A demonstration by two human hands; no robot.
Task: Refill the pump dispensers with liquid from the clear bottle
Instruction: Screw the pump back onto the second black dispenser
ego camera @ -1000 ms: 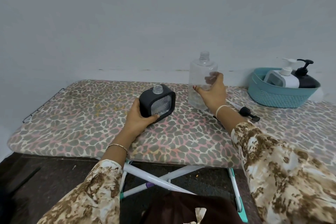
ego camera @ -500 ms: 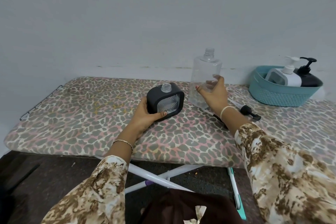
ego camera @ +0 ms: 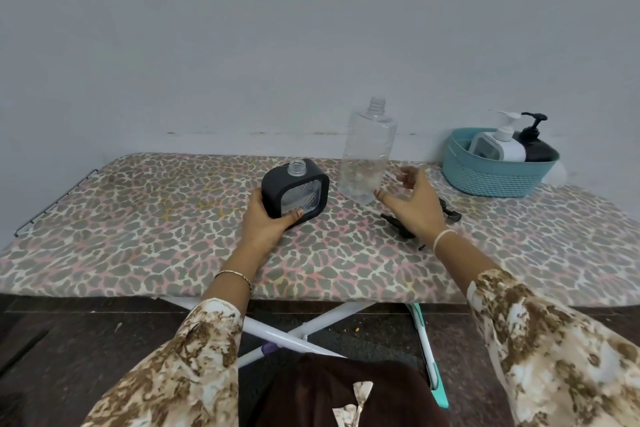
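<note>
A square black dispenser (ego camera: 296,188) with a clear window and an uncapped neck stands on the leopard-print board (ego camera: 145,225). My left hand (ego camera: 266,222) grips its lower left corner. To its right stands the tall clear bottle (ego camera: 367,152), uncapped and upright, with a little liquid at its base. My right hand (ego camera: 414,203) hovers just right of the bottle, fingers spread and relaxed, not touching it. A black pump head (ego camera: 450,215) lies on the board, partly hidden behind that hand.
A teal basket (ego camera: 491,172) at the back right holds a white pump dispenser (ego camera: 500,147) and a black pump dispenser (ego camera: 536,146). A grey wall runs close behind the board. The board's white crossed legs (ego camera: 294,333) and dark floor lie below the near edge.
My right hand has let go of the clear bottle, which now stands alone. The left hand has shifted the black dispenser rightward, closer to the bottle.
</note>
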